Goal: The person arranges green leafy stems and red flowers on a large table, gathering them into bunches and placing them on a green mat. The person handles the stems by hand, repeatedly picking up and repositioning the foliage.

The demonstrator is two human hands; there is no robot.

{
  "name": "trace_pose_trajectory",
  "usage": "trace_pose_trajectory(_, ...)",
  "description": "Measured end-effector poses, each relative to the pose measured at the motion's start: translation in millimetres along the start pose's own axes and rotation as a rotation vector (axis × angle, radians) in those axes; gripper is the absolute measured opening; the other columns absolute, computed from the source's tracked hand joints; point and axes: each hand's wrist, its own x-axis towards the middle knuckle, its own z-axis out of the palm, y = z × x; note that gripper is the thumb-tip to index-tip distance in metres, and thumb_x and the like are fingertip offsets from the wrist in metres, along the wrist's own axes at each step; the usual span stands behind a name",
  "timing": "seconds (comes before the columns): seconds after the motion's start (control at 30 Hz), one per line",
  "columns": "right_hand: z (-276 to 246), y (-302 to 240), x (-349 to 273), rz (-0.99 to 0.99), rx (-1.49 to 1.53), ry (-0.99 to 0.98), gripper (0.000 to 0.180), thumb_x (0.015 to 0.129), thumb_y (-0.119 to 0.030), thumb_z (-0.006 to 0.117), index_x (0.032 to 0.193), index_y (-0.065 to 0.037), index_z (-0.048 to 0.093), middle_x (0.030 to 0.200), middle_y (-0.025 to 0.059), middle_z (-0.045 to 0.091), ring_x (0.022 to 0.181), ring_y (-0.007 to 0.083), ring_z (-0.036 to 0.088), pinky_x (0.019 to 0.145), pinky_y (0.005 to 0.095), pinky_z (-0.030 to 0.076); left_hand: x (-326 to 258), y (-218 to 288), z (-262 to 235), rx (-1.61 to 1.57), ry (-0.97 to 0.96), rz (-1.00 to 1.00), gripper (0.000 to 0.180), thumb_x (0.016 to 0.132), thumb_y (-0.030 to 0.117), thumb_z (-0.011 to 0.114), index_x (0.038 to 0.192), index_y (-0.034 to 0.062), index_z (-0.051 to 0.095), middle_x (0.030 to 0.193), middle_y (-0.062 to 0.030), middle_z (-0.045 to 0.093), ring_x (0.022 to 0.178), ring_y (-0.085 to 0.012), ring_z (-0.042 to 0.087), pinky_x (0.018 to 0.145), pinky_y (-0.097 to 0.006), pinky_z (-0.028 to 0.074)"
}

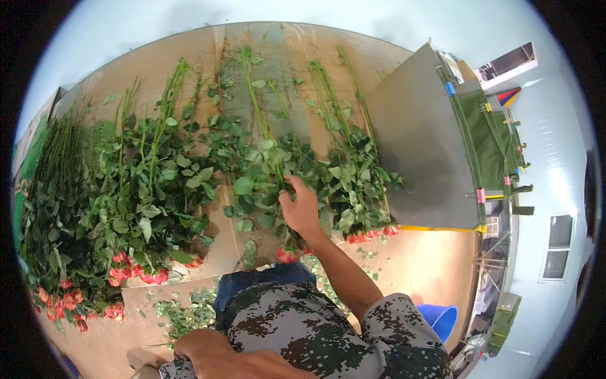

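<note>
My right hand (302, 205) reaches over the table, thumb and forefinger bent together at the leafy stem of a rose (267, 151). Its stem end points to the far side, and red blooms (289, 254) show at the near edge below my wrist. Low in the picture, my left hand (205, 350) is held close in front of my body; its fingers are mostly hidden. To the left of my right hand lies a thick bunch of roses (145, 208), heads toward me. A smaller bunch of roses (353, 196) lies to its right.
The table (221, 243) is strewn with loose leaves. A dense rose pile (63, 240) lies at the far left by green netting (28, 164). A grey panel (423, 139) rises on the right. Fallen leaves (189, 312) and a blue bucket (439, 321) are on the floor.
</note>
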Motion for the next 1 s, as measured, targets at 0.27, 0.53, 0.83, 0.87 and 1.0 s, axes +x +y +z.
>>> trace_pose_trajectory(0.27, -131.7, 53.6, 5.3, -0.11, 0.075, 0.311, 0.031, 0.083, -0.001, 0.052, 0.112, 0.0, 0.061, 0.096, 0.0139, 0.067, 0.081, 0.0186, 0.061, 0.073, 0.03, 0.048, -12.4, 2.6, -23.7, 0.168, 0.126, -0.213, 0.044, 0.087, 0.009, 0.05, 0.128, -0.0054, 0.043, 0.108, -0.027, 0.06, 0.075, -0.0331, 0.068, 0.066, -0.038, 0.059)
trace_pose_trajectory(0.53, -117.9, 158.7, 16.6, 0.168, -0.704, 0.194, 0.046, 0.087, -0.03, 0.058, 0.125, -0.005, 0.053, 0.118, 0.0215, 0.054, 0.104, 0.0396, 0.054, 0.087, 0.0489, 0.046, -86.9, 11.2, -62.0, 0.664, 1.027, -0.396, 0.034, 0.082, 0.016, 0.071, 0.105, -0.0024, 0.055, 0.092, -0.0116, 0.061, 0.072, -0.0155, 0.062, 0.056, -0.027, 0.053)
trace_pose_trajectory(0.83, -53.4, 54.0, 14.8, -0.023, -0.376, 0.032, 0.041, 0.087, -0.025, 0.06, 0.121, -0.002, 0.052, 0.12, 0.0198, 0.052, 0.109, 0.0363, 0.051, 0.09, 0.0454, 0.045, -103.5, 3.5, -61.8, 0.615, 1.023, -0.352, 0.02, 0.083, -0.004, 0.064, 0.103, -0.0029, 0.061, 0.099, -0.0111, 0.064, 0.079, -0.0134, 0.064, 0.07, -0.026, 0.054)
trace_pose_trajectory(0.87, -37.0, 58.5, 17.1, -0.088, -0.508, 0.049, 0.04, 0.088, -0.024, 0.06, 0.12, -0.003, 0.053, 0.119, 0.0195, 0.053, 0.106, 0.0352, 0.054, 0.089, 0.0445, 0.045, -102.3, 5.0, -59.9, 0.646, 1.009, -0.357, 0.019, 0.083, 0.0, 0.066, 0.101, -0.003, 0.061, 0.098, -0.0113, 0.064, 0.078, -0.0141, 0.064, 0.07, -0.027, 0.054)
trace_pose_trajectory(1.0, 0.9, 21.9, 22.1, -0.148, -0.019, 0.039, 0.03, 0.09, -0.023, 0.058, 0.114, -0.004, 0.059, 0.108, 0.0165, 0.061, 0.088, 0.0286, 0.063, 0.078, 0.0377, 0.051, -111.7, 12.8, -56.1, 0.754, 0.964, -0.43, 0.024, 0.084, 0.007, 0.068, 0.105, -0.0031, 0.062, 0.099, -0.0116, 0.065, 0.082, -0.0151, 0.064, 0.074, -0.027, 0.052)
